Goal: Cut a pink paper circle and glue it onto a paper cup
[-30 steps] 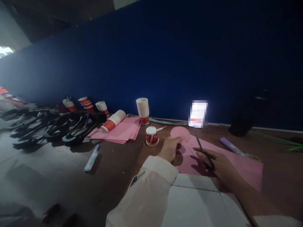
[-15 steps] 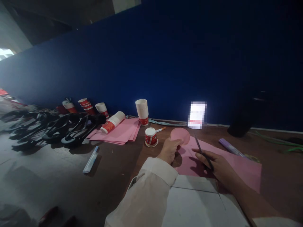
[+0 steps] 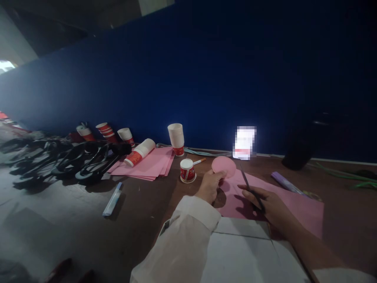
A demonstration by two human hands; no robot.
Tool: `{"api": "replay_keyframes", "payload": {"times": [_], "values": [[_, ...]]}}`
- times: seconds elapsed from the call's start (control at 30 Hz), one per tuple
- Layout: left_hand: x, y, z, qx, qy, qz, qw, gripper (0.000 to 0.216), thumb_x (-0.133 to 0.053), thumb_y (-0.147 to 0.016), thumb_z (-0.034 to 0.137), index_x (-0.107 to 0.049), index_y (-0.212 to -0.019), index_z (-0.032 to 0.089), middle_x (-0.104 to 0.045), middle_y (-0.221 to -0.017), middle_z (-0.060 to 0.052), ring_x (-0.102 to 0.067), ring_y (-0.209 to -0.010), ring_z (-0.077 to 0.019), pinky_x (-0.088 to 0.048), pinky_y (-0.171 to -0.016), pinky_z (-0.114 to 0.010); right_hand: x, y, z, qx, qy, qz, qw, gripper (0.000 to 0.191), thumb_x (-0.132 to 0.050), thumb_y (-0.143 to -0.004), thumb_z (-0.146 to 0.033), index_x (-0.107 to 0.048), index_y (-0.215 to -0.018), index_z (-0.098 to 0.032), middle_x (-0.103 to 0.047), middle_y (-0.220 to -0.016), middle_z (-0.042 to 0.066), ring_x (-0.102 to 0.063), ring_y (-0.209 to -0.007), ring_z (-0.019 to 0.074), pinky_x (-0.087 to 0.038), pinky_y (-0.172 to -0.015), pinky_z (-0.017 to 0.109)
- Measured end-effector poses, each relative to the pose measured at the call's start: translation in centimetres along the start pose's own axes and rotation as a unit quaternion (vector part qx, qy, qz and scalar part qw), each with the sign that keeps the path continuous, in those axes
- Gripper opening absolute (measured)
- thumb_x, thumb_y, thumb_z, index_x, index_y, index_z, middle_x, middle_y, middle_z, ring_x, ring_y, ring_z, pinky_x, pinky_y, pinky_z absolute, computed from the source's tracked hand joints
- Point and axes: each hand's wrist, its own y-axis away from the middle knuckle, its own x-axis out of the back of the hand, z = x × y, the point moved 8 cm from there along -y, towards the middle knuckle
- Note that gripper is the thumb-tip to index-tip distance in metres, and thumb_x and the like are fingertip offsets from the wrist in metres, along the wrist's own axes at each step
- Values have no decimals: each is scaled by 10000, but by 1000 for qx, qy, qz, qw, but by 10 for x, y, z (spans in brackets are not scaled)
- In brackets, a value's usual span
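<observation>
My left hand [image 3: 209, 186] pinches the lower edge of a round pink paper disc [image 3: 223, 166], thumb on its face. To its right, my right hand [image 3: 262, 200] is closed around dark scissors [image 3: 246, 181], whose blades point up and away from me, apart from the disc. Beneath both hands lies a larger pink paper sheet [image 3: 294, 206] on the brown table. A short red paper cup [image 3: 187, 171], with a white rim at its base, stands left of my left hand. A cigarette-like white and orange stick [image 3: 199, 161] lies beside it.
Stacked paper cups [image 3: 176, 138] stand near the blue partition [image 3: 188, 86]. Another cup stack [image 3: 140, 152] lies on pink sheets [image 3: 159, 163]. Black straps [image 3: 88, 161] crowd the left. A blue marker [image 3: 112, 199], a purple marker [image 3: 285, 182] and a blurred bright screen [image 3: 245, 142] are also there.
The pink disc has tilted slightly upward in my left hand. My right hand and the scissors have hardly moved; the whole view has shifted a little.
</observation>
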Motion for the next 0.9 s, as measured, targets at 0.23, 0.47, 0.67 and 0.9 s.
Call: {"api": "replay_keyframes", "payload": {"times": [0.23,0.47,0.67,0.9], "values": [[0,0,-2,-1,-21,0,1000,419,-876,-517,314,-621,-810,159,-536,-632,30,-414,-538,-74,-301,-539,-238,0,1,-1,6,0,-10,1000,582,-753,-782,-565,-759,-1214,-175,-725,-876,59,-508,-602,123,-451,-501,252],[1,-1,0,-6,-16,6,1000,367,-848,-530,280,-609,-780,159,-522,-613,32,-414,-527,-72,-294,-531,-235,-2,-1,-2,10,3,-18,1000,597,-748,-786,-569,-754,-1232,-172,-715,-850,53,-500,-591,118,-446,-510,254],[5,-2,0,-3,2,28,1000,329,-831,-543,245,-589,-749,159,-511,-582,39,-406,-511,-72,-259,-512,-237,-4,0,1,2,-26,-14,1000,608,-776,-762,-553,-747,-1220,-154,-657,-750,16,-455,-544,97,-425,-498,250],[5,-5,-7,10,11,39,999,349,-861,-545,238,-607,-769,155,-538,-608,33,-418,-524,-78,-303,-536,-242,-2,1,-11,31,-60,-18,998,621,-779,-757,-560,-724,-1214,-143,-586,-661,-16,-476,-543,124,-402,-503,276]]}}
